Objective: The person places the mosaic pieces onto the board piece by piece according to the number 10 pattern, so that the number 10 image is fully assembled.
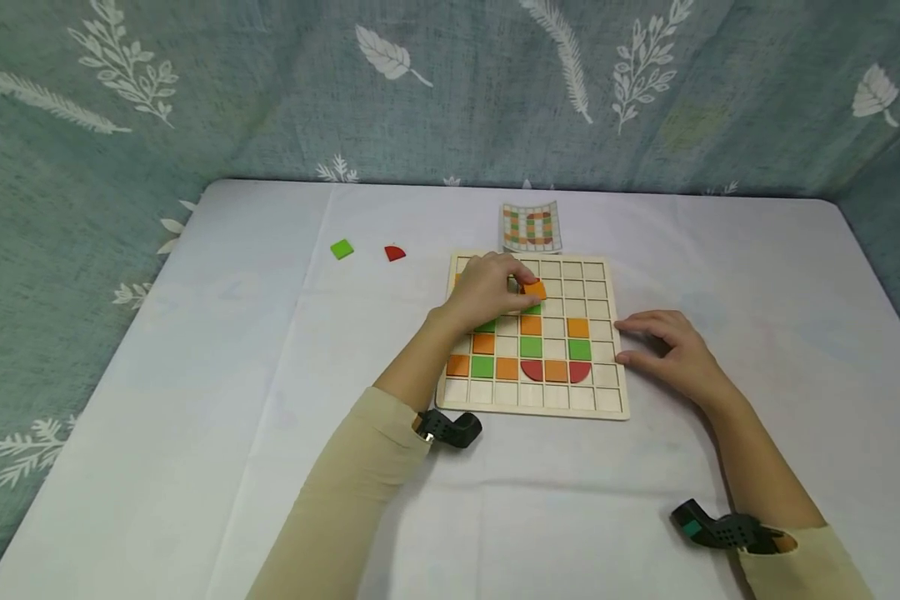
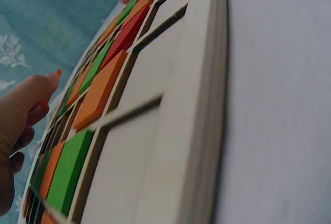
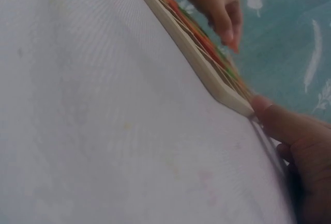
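My left hand (image 1: 486,290) pinches an orange square tile (image 1: 535,290) between thumb and fingers, above the upper middle of a wooden grid board (image 1: 532,400). In the left wrist view the tile shows only as a thin orange edge at the fingertips. Orange squares, green squares (image 1: 531,347) and red quarter-round tiles (image 1: 531,370) lie in some of the board's cells. The left hand and forearm hide the board's upper left cells. Beside the right edge rests my right hand (image 1: 669,346), its thumb and fingers touching the frame and holding no tile.
A printed card (image 1: 531,227) with a coloured grid pattern lies just behind the board. Left of it, a loose green square (image 1: 342,249) and a red quarter-round piece (image 1: 395,252) lie on the white tablecloth (image 1: 195,417). A leaf-patterned curtain (image 1: 450,100) hangs behind the table.
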The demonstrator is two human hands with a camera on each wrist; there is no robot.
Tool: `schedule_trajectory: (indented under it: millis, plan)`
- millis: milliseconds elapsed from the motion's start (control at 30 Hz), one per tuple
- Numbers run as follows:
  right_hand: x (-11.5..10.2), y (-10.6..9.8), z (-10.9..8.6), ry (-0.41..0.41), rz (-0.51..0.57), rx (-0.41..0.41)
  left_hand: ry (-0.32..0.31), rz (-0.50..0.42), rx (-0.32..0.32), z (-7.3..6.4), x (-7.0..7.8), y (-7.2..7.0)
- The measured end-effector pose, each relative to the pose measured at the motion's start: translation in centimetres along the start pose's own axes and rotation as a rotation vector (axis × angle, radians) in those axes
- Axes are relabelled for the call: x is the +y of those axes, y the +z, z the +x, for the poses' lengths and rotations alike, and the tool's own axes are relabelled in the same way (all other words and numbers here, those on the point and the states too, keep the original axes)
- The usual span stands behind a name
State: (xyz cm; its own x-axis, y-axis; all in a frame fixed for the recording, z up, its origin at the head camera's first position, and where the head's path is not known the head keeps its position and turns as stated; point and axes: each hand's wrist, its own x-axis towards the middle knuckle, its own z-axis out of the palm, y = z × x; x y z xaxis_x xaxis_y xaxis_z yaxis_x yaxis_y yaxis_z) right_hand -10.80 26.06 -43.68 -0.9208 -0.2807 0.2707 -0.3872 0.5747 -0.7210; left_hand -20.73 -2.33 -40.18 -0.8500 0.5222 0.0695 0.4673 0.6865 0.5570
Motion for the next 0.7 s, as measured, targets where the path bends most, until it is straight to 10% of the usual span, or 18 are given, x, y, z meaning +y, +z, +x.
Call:
schedule_trajectory:
  millis: [700]
  plan:
    - [0.4,0.0,-0.1,-0.008,0.020,0.003,-0.135,0.028,-0.020,2.1,1.4,1.9]
